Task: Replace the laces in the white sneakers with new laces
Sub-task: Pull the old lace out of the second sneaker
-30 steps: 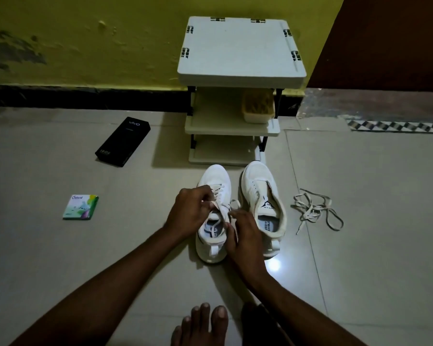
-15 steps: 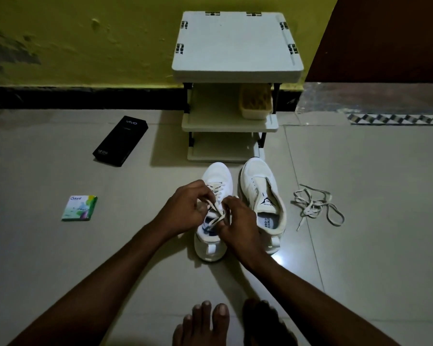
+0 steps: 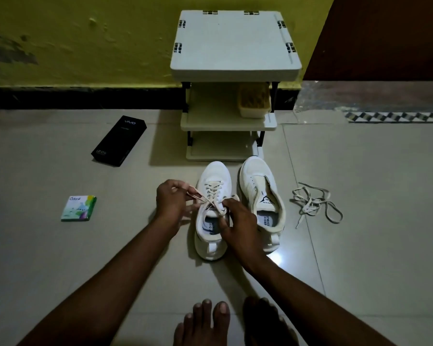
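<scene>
Two white sneakers stand side by side on the tiled floor. The left sneaker (image 3: 214, 176) is laced, and its lace (image 3: 211, 193) crosses over the tongue. My left hand (image 3: 171, 203) pinches one lace end, pulled out to the left of the shoe. My right hand (image 3: 238, 221) pinches the other end over the shoe's opening. The right sneaker (image 3: 259, 193) has no lace, its tongue lying loose. A loose lace (image 3: 313, 203) lies tangled on the floor to its right.
A small white three-tier rack (image 3: 235, 46) stands just behind the shoes, with a yellow tub (image 3: 254, 103) on its middle shelf. A black phone box (image 3: 119, 141) and a small green packet (image 3: 78, 208) lie at left. My bare feet (image 3: 205, 323) are at the bottom.
My left hand has drawn its lace end out to the left, away from the shoe. My right hand has shifted up over the shoe's opening, still pinching the other end.
</scene>
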Available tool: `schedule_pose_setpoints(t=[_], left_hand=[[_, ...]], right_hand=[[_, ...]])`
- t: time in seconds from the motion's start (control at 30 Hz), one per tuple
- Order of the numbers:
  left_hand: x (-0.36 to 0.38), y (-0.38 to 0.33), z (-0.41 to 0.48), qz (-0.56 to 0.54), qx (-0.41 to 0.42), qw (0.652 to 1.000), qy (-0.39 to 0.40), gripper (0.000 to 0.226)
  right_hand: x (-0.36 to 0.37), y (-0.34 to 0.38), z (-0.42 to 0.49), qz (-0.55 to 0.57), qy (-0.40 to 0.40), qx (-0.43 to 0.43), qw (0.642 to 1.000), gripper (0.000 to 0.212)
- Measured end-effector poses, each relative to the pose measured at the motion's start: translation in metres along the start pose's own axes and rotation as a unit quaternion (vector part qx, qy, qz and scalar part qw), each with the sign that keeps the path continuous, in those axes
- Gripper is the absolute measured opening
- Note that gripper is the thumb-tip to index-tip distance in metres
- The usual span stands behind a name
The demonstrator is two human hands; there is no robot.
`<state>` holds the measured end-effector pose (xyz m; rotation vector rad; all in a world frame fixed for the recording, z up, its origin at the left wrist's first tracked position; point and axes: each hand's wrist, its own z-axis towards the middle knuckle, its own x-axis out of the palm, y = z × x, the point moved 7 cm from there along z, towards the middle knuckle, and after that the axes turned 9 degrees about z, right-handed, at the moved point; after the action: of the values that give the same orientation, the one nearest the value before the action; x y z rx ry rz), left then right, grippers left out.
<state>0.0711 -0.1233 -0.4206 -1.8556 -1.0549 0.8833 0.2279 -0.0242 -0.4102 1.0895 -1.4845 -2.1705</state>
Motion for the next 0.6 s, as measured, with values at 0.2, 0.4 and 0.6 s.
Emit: schedule_pose_setpoints(t=[0.2,0.4,0.6], left_hand=[[0.005,-0.016,0.006,0.169,0.157,0.962,0.146,0.002],[0.018,-0.037,-0.006,0.357,0.339,0.864,0.105,0.006],[-0.014,-0.025,0.021,0.063,0.113,0.987,-0.098,0.014]], right_hand=[[0.002,-0.003,0.002,-0.007,0.015,0.005,1.0,0.024],[0.004,-0.005,0.002,-0.009,0.011,0.007,1.0,0.028],[0.004,-0.008,0.001,0.005,0.022,0.008,1.0,0.021]])
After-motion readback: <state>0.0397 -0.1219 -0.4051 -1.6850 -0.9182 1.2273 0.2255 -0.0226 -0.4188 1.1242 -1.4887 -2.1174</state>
